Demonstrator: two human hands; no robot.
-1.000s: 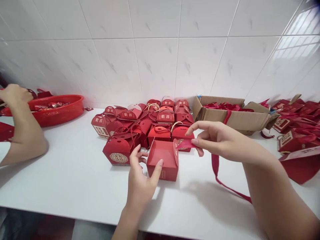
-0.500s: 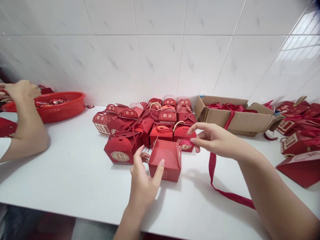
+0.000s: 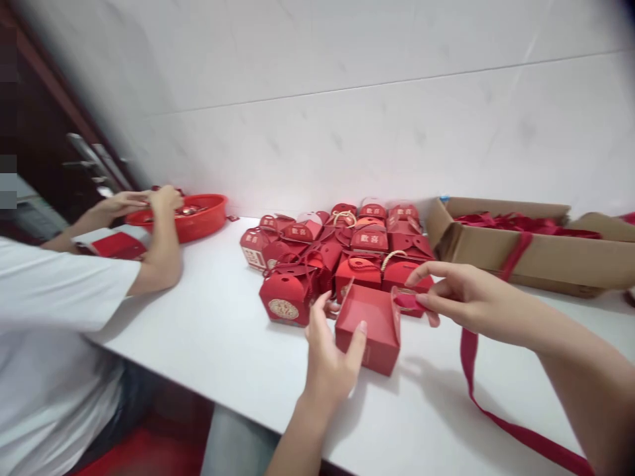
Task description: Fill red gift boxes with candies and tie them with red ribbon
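A red gift box [image 3: 370, 317] stands on the white table with its side flaps up. My left hand [image 3: 332, 354] grips it from the left, thumb on the near face and fingers behind the left side. Close to the box's right flap, my right hand [image 3: 446, 301] pinches the end of a dark red ribbon [image 3: 409, 301] between thumb and fingertips. The ribbon's end reaches the flap; whether it passes through a hole I cannot tell. Its long tail [image 3: 516, 426] hangs under my right wrist and trails over the table.
Several closed red gift boxes [image 3: 367, 239] are grouped behind my hands. A cardboard box [image 3: 526, 254] of ribbons stands at the back right. On the left, a person in a white sleeve [image 3: 59, 281] reaches over a red basin [image 3: 198, 228] holding small wrapped items.
The view has swung left, showing more of the other person and a door. That person's hands are now over the basin. My hands keep nearly the same hold on box and ribbon.
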